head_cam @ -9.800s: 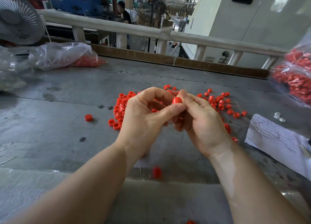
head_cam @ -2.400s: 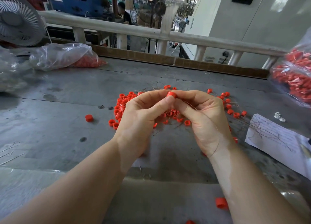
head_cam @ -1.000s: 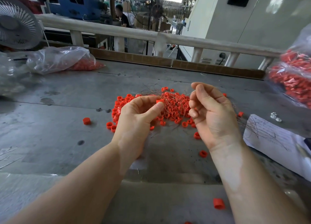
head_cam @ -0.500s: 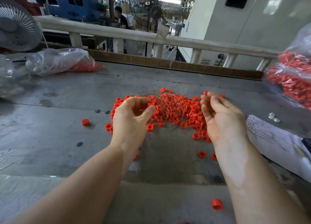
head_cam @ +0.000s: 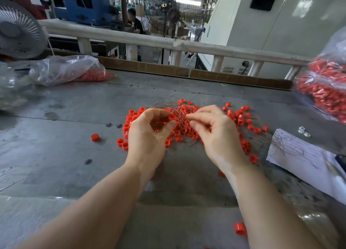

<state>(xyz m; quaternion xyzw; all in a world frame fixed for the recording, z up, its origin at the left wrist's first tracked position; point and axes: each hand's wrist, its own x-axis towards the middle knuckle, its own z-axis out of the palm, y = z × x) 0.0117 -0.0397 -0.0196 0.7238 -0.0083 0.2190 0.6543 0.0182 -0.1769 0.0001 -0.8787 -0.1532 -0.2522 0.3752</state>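
I note caps [head_cam: 240, 121] of matt red plastic; wires [head_cam: 180, 115] thin, dull bare metal; table [head_cam: 74, 136] grey metal, scuffed, stained; bags [head_cam: 61, 69] clear glossy plastic film; sheet [head_cam: 299, 164] matt white paper; rail [head_cam: 131, 39] matt pale paint.

All that shows of the person is two bare forearms and two bare hands. The left forearm [head_cam: 104, 207] fills the frame from the 7 o'clock corner and the right forearm [head_cam: 262, 202] from about 5 o'clock. Both are uncovered along their whole visible length, smooth and slim, and narrow toward the wrists. The left hand [head_cam: 148, 144] and the right hand [head_cam: 221, 142] are bare as well, with slender fingers [head_cam: 198, 115] and faint knuckle and tendon lines across their backs.
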